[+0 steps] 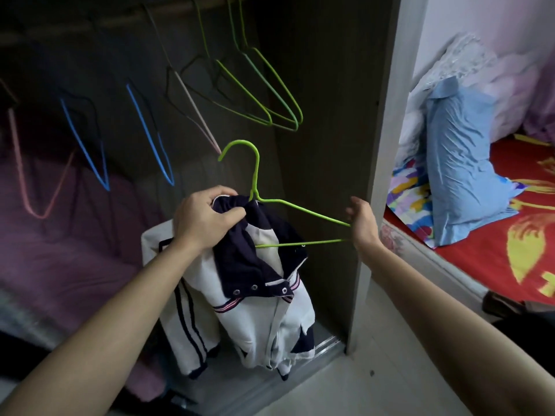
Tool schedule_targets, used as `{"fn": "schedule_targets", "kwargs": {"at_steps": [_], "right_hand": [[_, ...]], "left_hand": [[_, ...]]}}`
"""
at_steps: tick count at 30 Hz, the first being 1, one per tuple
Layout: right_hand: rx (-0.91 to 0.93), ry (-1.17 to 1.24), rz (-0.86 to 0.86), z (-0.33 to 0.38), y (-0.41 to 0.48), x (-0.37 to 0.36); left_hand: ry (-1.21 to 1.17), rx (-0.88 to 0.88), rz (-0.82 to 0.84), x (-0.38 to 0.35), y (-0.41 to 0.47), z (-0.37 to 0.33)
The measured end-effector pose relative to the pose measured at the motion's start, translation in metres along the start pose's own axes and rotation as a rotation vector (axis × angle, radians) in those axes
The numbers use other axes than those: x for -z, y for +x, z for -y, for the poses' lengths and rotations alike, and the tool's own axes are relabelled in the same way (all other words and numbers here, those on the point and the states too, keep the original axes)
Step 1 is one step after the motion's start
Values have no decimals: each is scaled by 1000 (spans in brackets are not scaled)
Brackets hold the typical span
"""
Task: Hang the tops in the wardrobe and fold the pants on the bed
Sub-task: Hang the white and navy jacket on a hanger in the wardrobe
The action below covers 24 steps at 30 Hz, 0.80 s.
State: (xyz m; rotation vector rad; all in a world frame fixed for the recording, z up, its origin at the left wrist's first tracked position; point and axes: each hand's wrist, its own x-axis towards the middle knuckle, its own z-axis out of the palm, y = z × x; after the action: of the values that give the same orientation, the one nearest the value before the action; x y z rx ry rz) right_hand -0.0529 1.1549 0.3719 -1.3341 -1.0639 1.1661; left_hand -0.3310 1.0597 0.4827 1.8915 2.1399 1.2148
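The work looks to be in its early part. At the centre of the view the left grip (207,217) is closed round the navy collar of a white-and-navy jacket (264,307), bunching it up against the neck of a green wire hanger (300,210). The right grip (362,223), at about 3 o'clock from the jacket, appears to pinch the hanger's bare right end. Only the hanger's left shoulder is buried in cloth. The right one and the bottom wire stand uncovered, so the jacket is, by my reckoning, half dressed on it and hangs slack towards 6 o'clock.

The hanger's hook points free at 12 o'clock, well below the rail (150,16) of the wardrobe (375,145). Every hanger on that rail shows bare: the green pair (270,100) at 12, the blue hangers (150,139) at 10, a pink hanger (18,163) at 9. So no top is seen hung as yet.

At 3 o'clock lies the bed (480,265), carrying a light-blue heap (459,163). Whether that is a garment or a pillow I cannot tell. No folded pants show there. Left to do, as I judge it: seat this jacket, hook it, then the remaining tops and all the folding.
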Motion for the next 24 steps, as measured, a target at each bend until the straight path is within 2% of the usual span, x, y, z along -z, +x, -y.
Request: {"fn": "schedule_targets", "kwargs": {"at_steps": [3,5,8,9,11,15,16,18,19,21,24], "right_hand": [[-262,154,85,-13,-1,-6],[-409,350,156,-18,-6,-12],[-541,749,238,-26,-10,-15],[-549,794,274,-29,-11,-15],[-516,647,368,-34,-13,-19],[-377,-49,690,-39,-31,-42],[-317,-205,723,-42,-34,-49],[-210,-396,671,-43,-35,-58],[-187,-421,608,-42,-33,-58],[-235,-265,478,-38,-24,-52],[-276,-42,466,-21,-10,-34]], "left_hand": [[8,-62,-41,7,-3,-1],[19,-87,-56,11,-3,-2],[-45,-63,-73,17,-3,5],[-88,-49,-80,18,-3,8],[-147,-45,-84,20,-2,13],[-189,-62,-59,19,-4,18],[-192,-64,-45,18,-5,19],[-183,-66,-28,17,-7,23],[-170,-62,-32,17,-8,26],[-117,-54,-51,21,-8,38],[-76,-30,-28,27,-8,60]]}}
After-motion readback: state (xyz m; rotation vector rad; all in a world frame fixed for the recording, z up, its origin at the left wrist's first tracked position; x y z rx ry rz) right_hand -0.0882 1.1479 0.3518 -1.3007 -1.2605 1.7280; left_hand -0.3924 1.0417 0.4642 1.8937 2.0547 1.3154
